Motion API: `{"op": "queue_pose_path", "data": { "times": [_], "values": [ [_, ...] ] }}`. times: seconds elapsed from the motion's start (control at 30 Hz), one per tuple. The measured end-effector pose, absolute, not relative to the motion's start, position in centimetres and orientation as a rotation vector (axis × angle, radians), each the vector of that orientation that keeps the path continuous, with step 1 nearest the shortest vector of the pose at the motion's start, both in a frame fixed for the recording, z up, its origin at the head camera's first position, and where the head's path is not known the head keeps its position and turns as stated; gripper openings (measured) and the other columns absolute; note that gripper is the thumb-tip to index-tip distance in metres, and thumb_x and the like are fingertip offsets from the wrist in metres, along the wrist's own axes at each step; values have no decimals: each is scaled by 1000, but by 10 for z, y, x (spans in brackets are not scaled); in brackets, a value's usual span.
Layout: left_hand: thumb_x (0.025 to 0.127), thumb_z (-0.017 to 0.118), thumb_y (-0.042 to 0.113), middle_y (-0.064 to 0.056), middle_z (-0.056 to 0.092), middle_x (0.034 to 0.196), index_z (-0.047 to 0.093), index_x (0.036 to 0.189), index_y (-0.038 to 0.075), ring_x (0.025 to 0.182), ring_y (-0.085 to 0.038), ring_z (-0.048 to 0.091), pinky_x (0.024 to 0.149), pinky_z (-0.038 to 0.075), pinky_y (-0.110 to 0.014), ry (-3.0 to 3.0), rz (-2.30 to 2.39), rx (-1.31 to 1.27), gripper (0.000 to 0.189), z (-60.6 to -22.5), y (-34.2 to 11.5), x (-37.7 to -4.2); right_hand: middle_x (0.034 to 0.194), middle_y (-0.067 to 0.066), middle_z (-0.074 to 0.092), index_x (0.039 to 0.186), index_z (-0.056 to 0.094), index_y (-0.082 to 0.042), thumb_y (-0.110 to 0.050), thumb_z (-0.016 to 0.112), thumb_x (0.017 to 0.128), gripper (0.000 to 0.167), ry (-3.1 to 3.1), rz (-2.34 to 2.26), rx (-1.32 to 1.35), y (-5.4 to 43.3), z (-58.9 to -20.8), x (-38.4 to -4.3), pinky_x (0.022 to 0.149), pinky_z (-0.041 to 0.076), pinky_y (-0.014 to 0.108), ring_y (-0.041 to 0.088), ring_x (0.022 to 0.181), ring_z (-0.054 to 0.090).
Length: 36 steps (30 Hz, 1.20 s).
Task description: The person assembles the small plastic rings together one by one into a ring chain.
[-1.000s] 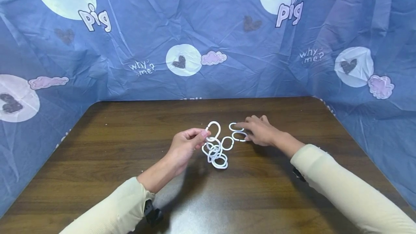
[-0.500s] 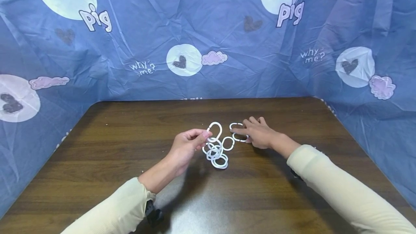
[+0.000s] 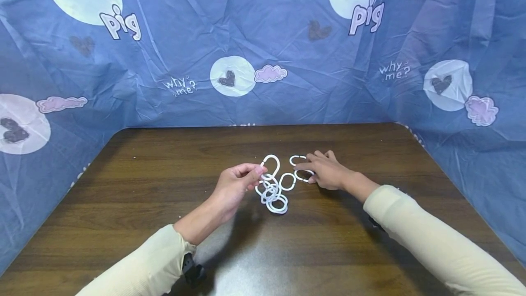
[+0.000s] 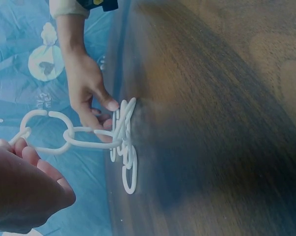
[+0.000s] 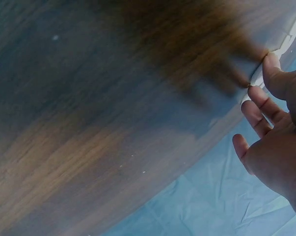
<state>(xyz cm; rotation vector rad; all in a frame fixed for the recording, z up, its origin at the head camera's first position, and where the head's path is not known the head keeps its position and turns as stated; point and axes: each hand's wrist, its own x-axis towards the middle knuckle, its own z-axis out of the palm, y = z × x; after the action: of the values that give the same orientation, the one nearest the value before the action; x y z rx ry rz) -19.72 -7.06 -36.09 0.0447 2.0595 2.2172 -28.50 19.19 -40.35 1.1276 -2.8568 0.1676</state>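
Note:
My left hand [image 3: 234, 188] pinches the top link of a chain of white oval rings [image 3: 278, 163] between thumb and fingertips. In the left wrist view this raised ring [image 4: 59, 149] hangs linked to others, whose lower ones are bunched on the table. My right hand [image 3: 330, 172] is over a loose white oval ring [image 3: 304, 181], its thumb and index finger at opposite sides of it. In the right wrist view both fingertips reach down to the tabletop, pinching that ring [image 5: 258, 76]. Small gaps show in the rings.
Another white ring [image 3: 293, 158] lies just beyond my right fingers, partly hidden by them. A further ring [image 3: 288, 189] lies beside the bunched chain. The brown wooden table [image 3: 164, 168] ends at a blue printed cloth [image 3: 263, 108] behind and at both sides.
My right hand has shifted slightly toward the near side, and the ring under its fingers has slid slightly away from the far ring. The left hand keeps holding the chain almost still.

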Motion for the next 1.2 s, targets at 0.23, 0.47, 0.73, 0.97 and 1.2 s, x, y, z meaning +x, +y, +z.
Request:
{"op": "queue_pose_path", "data": {
  "times": [0.23, 0.47, 0.73, 0.97, 1.2],
  "values": [
    [92, 64, 11, 1, 66, 81, 69, 102, -5, 72, -12, 54, 66, 44, -21, 2074, 2207, 29, 20, -361, -70, -197, 98, 2, 57, 122, 63, -15, -16, 77, 77, 48, -2811, 194, 1101, 194, -408, -286, 81, 33, 47, 23, 93, 50],
    [93, 63, 11, 0, 67, 84, 69, 103, -5, 72, -13, 54, 66, 44, -21, 2070, 2208, 18, 20, -361, -69, -198, 100, 5, 61, 121, 61, -10, -22, 78, 77, 48, -2769, 196, 1097, 197, -409, -286, 83, 32, 47, 24, 94, 52],
    [93, 63, 10, 3, 66, 81, 68, 103, -6, 69, -11, 53, 64, 43, -20, 2060, 2211, 17, 20, -360, -69, -197, 100, 7, 65, 114, 63, -5, -29, 74, 78, 45, -2690, 122, 1119, 200, -410, -286, 87, 31, 49, 24, 93, 56],
    [93, 63, 11, 3, 65, 80, 68, 102, -6, 70, -11, 53, 65, 44, -21, 2056, 2207, 18, 20, -362, -69, -198, 93, 6, 67, 108, 65, -5, -32, 72, 74, 44, -2583, 98, 1151, 201, -409, -289, 89, 31, 50, 24, 87, 56],
    [93, 64, 12, 4, 65, 80, 69, 102, -5, 71, -11, 53, 67, 44, -21, 2066, 2197, 25, 20, -364, -69, -199, 87, 4, 65, 111, 66, -6, -32, 72, 75, 45, -2610, 231, 1082, 203, -399, -291, 87, 32, 46, 19, 82, 53]
  ]
}}
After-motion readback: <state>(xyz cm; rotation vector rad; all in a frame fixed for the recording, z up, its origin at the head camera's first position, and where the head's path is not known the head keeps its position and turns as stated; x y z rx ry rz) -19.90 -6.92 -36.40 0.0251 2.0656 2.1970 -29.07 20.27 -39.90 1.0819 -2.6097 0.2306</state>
